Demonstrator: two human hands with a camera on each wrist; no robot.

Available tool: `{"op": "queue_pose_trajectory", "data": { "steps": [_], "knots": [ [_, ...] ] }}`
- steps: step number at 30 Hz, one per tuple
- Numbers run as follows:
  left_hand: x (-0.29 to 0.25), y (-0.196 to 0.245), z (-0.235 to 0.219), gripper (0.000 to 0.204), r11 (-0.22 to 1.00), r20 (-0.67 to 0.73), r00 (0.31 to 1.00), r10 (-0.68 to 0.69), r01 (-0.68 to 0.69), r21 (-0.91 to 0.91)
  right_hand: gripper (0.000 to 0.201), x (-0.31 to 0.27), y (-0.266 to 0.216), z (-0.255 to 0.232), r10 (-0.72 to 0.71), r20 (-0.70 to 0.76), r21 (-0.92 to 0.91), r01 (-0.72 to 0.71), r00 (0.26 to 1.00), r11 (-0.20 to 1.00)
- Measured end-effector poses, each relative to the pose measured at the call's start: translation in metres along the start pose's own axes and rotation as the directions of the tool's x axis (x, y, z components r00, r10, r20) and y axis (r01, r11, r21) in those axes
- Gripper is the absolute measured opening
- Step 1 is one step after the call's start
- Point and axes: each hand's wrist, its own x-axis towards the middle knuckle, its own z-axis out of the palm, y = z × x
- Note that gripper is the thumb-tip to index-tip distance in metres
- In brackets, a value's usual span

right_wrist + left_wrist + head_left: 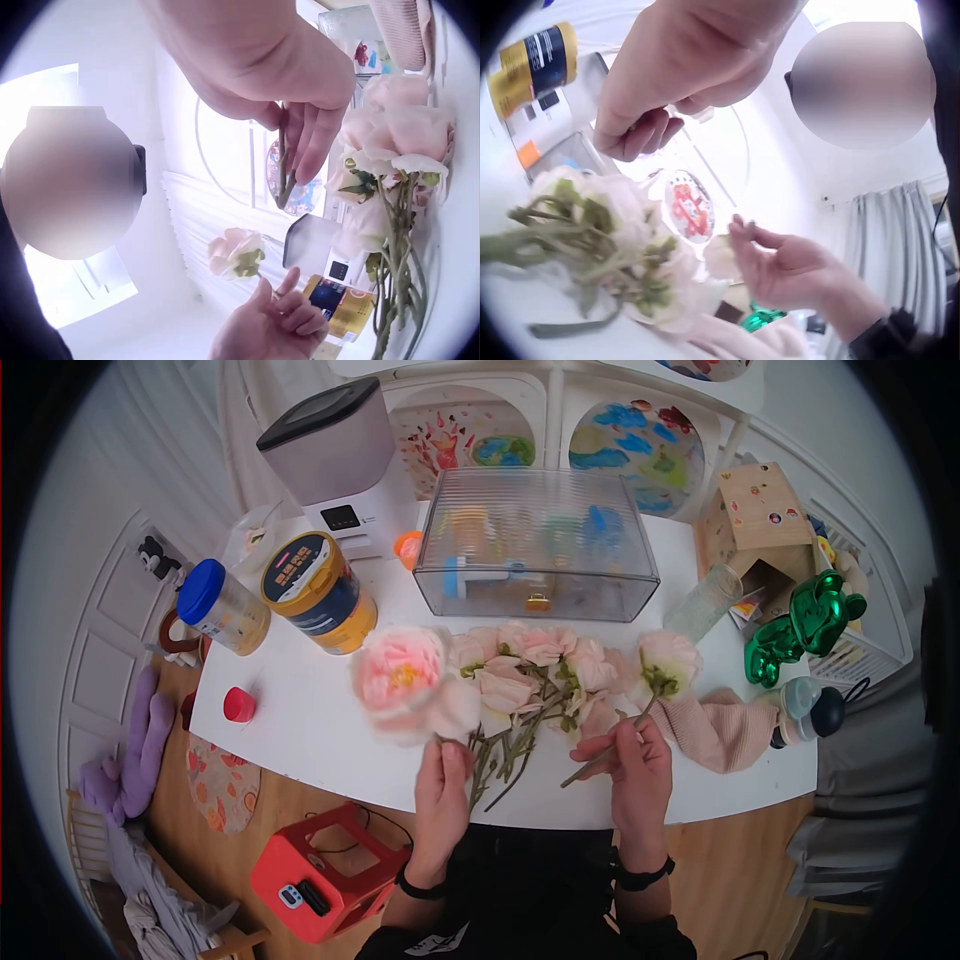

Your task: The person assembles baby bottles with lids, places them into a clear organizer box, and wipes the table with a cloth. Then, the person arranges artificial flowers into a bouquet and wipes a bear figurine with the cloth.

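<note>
My left hand [447,752] pinches the stem of a large pink flower [402,676], held blurred above the white table [300,730]. In the right wrist view that flower [237,253] stands over the left hand [279,319]. My right hand [627,737] grips the thin stem [283,166] of a pale flower [668,657], whose head lies near a pink cloth [722,732]. Between the hands lies a bunch of pink flowers [535,675] with green stems pointing towards me. The left wrist view shows the left hand [646,129] above this bunch [592,225], with the right hand [769,259] beyond.
A clear lidded plastic box [535,545] stands behind the flowers. A yellow can [320,592], a blue-lidded jar [222,606] and a red cap [239,704] are at the left. A white appliance [335,455] is behind them. A green bear figure [805,625] and a cardboard house [760,520] are at the right.
</note>
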Motion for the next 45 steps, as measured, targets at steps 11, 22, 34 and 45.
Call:
{"op": "queue_pose_trajectory", "data": {
  "steps": [11,22,34,45],
  "knots": [
    [-0.021,0.018,0.04,0.027,0.957,0.604,0.796,-0.032,0.199,-0.211,0.007,-0.027,-0.01,0.011,-0.032,0.054,-0.26,0.045,0.998,0.965],
    [-0.029,0.008,0.046,0.015,0.998,0.625,0.78,-0.002,-0.034,0.046,0.022,-0.039,0.004,-0.007,-0.478,0.256,-0.787,0.468,0.84,0.402],
    [-0.022,0.01,0.041,0.013,0.99,0.787,0.616,-0.027,-0.093,0.107,0.037,-0.034,-0.008,-0.02,-0.303,0.201,-0.676,0.356,0.932,0.645],
    [-0.008,0.012,0.023,0.03,0.994,0.508,0.86,-0.043,0.088,-0.064,0.067,0.117,-0.142,-0.081,-0.525,0.111,-0.993,0.077,0.844,-0.087]
  ]
}}
